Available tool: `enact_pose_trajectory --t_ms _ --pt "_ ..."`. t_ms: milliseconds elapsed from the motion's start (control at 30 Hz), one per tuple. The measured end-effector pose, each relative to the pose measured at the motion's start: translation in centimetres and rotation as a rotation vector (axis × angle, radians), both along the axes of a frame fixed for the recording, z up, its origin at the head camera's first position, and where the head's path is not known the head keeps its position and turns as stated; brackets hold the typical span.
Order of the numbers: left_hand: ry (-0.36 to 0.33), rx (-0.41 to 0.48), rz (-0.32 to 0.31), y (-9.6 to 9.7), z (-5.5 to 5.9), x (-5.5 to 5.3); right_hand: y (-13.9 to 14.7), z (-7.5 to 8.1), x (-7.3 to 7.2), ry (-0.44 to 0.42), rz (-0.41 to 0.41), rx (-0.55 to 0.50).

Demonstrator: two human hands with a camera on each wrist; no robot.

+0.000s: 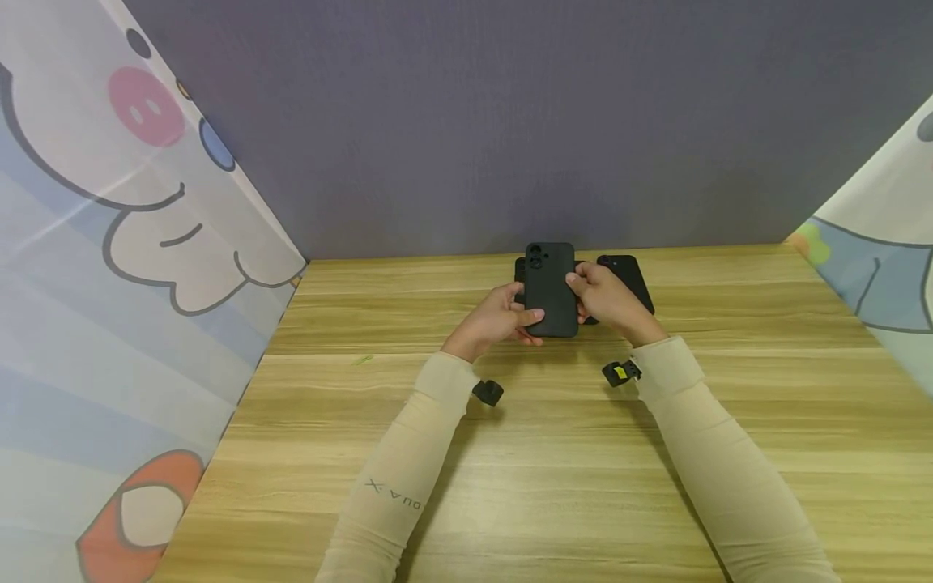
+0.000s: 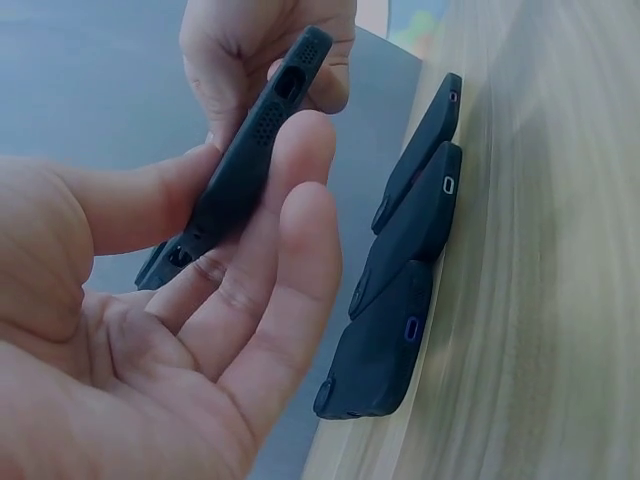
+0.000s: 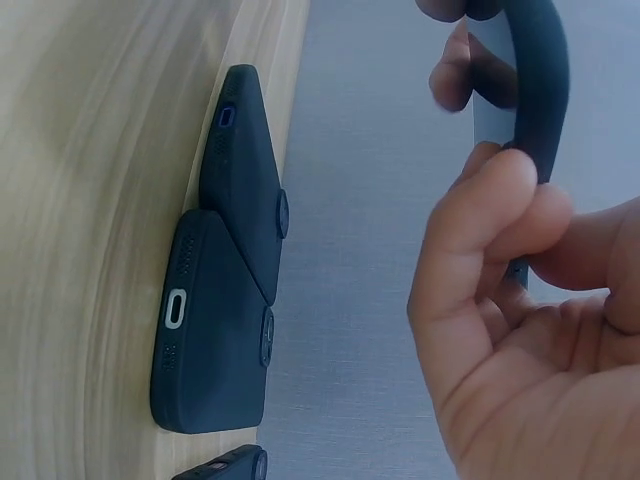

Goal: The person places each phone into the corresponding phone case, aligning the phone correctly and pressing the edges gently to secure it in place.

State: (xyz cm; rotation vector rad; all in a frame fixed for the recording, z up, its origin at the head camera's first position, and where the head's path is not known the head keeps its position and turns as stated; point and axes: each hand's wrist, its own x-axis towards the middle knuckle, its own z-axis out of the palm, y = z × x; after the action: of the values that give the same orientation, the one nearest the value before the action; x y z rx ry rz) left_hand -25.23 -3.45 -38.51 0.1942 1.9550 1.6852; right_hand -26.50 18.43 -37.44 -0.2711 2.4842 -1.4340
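A black phone case (image 1: 551, 295) is held up over the far part of the table, its camera cut-outs at the upper left. My left hand (image 1: 499, 317) grips its lower left, thumb on the back face and fingers behind. With thumb and curled fingers, my right hand (image 1: 608, 298) pinches its right edge. The left wrist view shows the bottom edge of the case (image 2: 240, 165), with a port opening and speaker holes. Seen edge-on in the right wrist view, the case (image 3: 545, 85) looks slightly curved.
Three black cased phones lie in a row on the wooden table (image 1: 554, 470) beneath the hands, the right one (image 1: 628, 275) plainest in the head view. Port openings show on the near phone (image 2: 380, 345) and the middle phone (image 3: 215, 330). A grey panel (image 1: 539, 121) stands behind the table.
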Motion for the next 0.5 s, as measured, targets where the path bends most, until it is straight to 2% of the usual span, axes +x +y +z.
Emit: enact_pose_trajectory --t_ms 500 --pt "-0.016 0.027 0.012 -0.04 -0.02 0.02 0.02 0.11 -0.07 0.0 0.014 0.007"
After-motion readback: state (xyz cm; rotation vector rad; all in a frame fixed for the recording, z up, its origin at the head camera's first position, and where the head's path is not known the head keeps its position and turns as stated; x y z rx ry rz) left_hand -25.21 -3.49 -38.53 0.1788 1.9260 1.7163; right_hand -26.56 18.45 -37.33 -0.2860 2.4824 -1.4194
